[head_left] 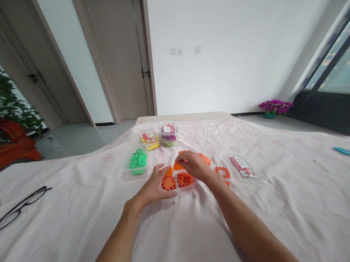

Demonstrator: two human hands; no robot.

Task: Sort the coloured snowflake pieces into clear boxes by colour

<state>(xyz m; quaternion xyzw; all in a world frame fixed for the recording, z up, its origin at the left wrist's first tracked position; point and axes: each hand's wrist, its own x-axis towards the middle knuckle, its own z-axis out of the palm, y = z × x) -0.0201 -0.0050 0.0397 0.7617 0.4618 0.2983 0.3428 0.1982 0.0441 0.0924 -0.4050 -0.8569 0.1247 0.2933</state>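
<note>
While the right hand [195, 164] curls down onto an orange tile [178, 167], the left hand [154, 189] lies open, thumb against the clear tub [183, 188]
Can't tell if that tile's actually pinched; it sits at the clear tub's far edge; looks light, stiff, flat plastic, so I'd grab the notched rim; lies face-up, roughly square, no real long axis; a loose tile [222, 171] lies just right of the clear tub.

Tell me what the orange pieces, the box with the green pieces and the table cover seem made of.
Orange pieces: likely moulded plastic, uniform bright colour, rigid grid cut-outs. Box: probably thin clear plastic; the green pieces show through its walls. Table cover: fabric, matt, pale pink with faint flower print, lying in soft folds.
</note>
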